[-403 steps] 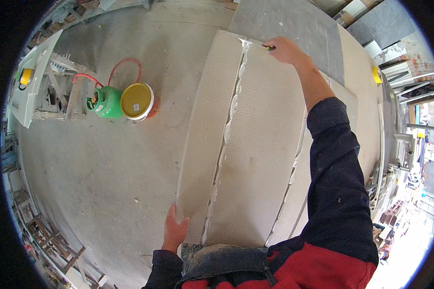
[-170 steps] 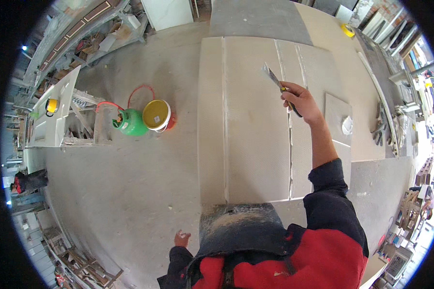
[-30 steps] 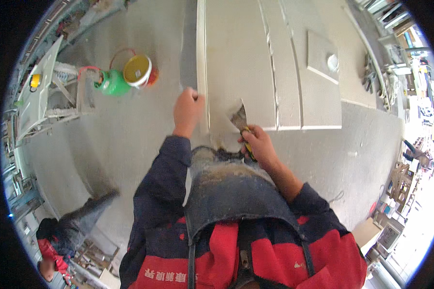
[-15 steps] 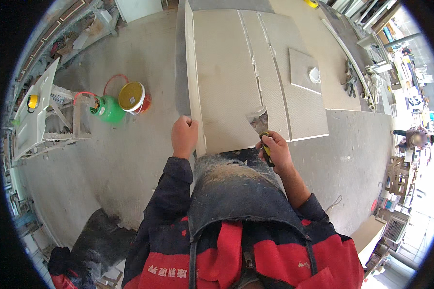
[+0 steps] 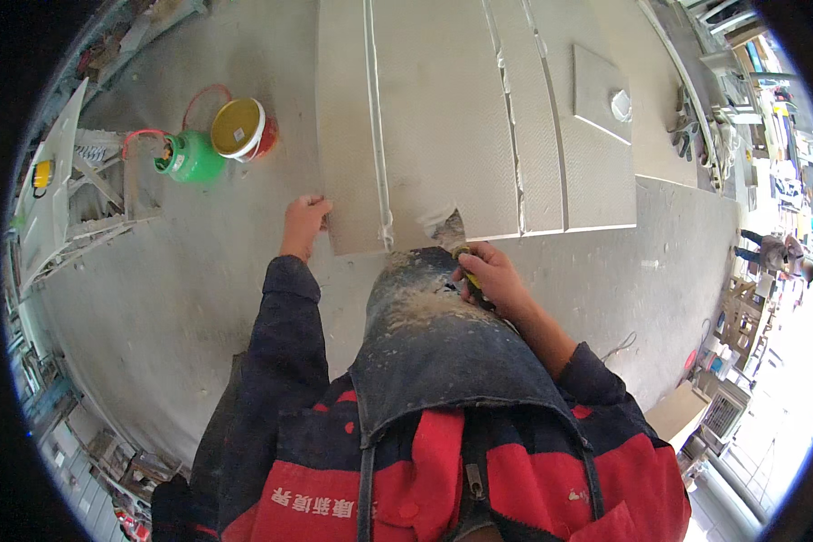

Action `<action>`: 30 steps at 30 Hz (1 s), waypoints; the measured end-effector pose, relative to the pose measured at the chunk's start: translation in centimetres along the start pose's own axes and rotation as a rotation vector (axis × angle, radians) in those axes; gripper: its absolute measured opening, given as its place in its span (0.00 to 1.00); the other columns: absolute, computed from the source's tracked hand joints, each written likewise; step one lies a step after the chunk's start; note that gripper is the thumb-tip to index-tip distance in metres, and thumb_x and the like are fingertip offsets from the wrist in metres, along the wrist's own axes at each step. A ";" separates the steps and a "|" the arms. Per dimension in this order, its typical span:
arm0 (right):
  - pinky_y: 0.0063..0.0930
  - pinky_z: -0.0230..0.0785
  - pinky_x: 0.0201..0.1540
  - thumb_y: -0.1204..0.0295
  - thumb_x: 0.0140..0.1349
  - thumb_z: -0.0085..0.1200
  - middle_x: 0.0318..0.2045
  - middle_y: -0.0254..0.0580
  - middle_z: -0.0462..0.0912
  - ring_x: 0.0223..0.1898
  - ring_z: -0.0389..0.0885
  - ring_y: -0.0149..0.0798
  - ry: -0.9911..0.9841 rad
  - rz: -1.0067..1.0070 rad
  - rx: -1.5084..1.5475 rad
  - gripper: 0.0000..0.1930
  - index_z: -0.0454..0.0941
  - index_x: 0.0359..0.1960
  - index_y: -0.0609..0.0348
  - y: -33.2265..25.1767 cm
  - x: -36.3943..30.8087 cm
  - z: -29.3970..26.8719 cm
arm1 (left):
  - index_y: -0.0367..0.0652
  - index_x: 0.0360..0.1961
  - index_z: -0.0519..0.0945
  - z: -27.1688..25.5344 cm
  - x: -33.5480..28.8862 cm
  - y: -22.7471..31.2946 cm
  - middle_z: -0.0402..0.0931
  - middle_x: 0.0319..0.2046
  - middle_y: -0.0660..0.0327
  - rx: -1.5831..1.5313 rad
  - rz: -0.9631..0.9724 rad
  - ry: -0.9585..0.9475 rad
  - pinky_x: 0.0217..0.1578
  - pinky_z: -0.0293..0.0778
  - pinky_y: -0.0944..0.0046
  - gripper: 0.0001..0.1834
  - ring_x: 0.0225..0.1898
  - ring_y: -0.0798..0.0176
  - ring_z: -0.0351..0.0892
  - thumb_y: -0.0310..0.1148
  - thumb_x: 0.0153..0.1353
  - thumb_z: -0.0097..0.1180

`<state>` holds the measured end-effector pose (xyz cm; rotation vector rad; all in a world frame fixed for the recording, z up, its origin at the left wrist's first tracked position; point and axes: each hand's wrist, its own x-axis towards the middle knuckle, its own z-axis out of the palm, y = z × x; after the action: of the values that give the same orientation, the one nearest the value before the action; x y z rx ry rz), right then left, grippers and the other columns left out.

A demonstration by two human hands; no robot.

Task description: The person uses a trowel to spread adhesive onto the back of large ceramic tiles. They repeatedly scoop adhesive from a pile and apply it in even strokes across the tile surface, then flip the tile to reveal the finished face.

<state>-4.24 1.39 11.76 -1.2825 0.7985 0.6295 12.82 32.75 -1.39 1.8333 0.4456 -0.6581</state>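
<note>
In the head view, a large beige textured panel (image 5: 443, 117) lies flat before the person, made of long strips side by side. The right hand (image 5: 488, 271) is closed around the yellow-and-black handle of a metal putty knife (image 5: 448, 231). Its blade, smeared with paste, is over the near edge of the panel; I cannot tell if it touches. The left hand (image 5: 304, 226) has its fingers bent at the near left corner of the panel; whether they grip, I cannot tell.

As I judge, the work is well advanced: white paste (image 5: 379, 158) runs along the left seam almost to the near edge, but is not smoothed. The two right seams look only partly filled, with dark gaps.

On the right of the panel lies a small beige square board (image 5: 592, 86) with a white lump (image 5: 621, 106); it does not cover the seams. The dark dusty apron (image 5: 443, 316) hides part of the near edge. Well apart on the left stand a green gas cylinder (image 5: 192, 158) and a white bucket with ochre lid (image 5: 238, 126).
</note>
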 end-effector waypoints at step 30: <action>0.32 0.71 0.20 0.72 0.70 0.49 0.30 0.46 0.78 0.23 0.78 0.39 0.097 -0.168 0.428 0.08 0.71 0.42 0.64 -21.1 26.7 10.7 | 0.32 0.50 0.81 -4.1 -9.7 -10.6 0.83 0.31 0.57 0.090 -0.032 0.246 0.36 0.78 0.61 0.19 0.32 0.63 0.82 0.36 0.62 0.60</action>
<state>29.93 7.29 3.49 -0.9782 0.8409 0.2437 -0.06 40.32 -1.94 2.0059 0.6172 -0.4814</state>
